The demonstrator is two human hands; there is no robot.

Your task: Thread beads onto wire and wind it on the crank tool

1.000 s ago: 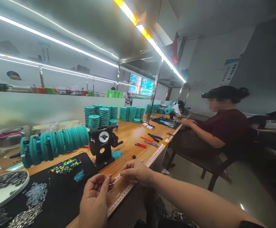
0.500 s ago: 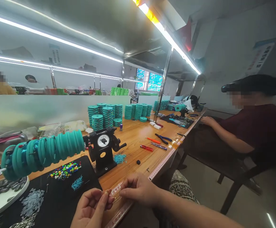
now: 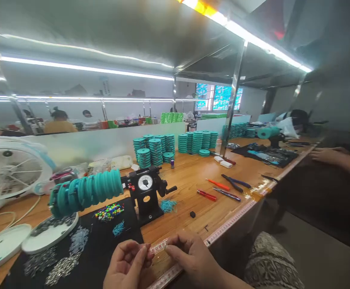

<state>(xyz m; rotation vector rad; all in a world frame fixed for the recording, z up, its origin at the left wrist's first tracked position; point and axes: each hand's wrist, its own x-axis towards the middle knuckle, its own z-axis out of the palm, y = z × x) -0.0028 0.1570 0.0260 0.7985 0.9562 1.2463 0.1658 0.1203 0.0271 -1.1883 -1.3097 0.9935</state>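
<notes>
In the head view, my left hand (image 3: 129,264) is at the front table edge, thumb and fingertips pinched around something too small to make out. Just to its right, my right hand (image 3: 194,259) is closed in a pinch as well; whatever lies between its fingers is hidden. Under and beside both hands runs a measuring tape (image 3: 169,275) along the table edge. Ahead stands a black hand-cranked winder (image 3: 146,196) with a dial, carrying a row of teal foam spools (image 3: 87,190). Small blue sleeves (image 3: 119,228) and colourful beads (image 3: 110,211) lie on a black mat (image 3: 102,249).
Silver metal fittings (image 3: 63,268) and a white dish (image 3: 50,243) of dark sinkers are left. Pliers (image 3: 237,182), a red tool (image 3: 206,195) and a black cube (image 3: 192,214) lie right. Stacked teal spools (image 3: 155,152) stand behind. A co-worker's hand (image 3: 327,155) is far right.
My view has swung left, bringing the white fan and a second dish into sight and moving the co-worker mostly out. Both hands stay pinched close together at the table edge.
</notes>
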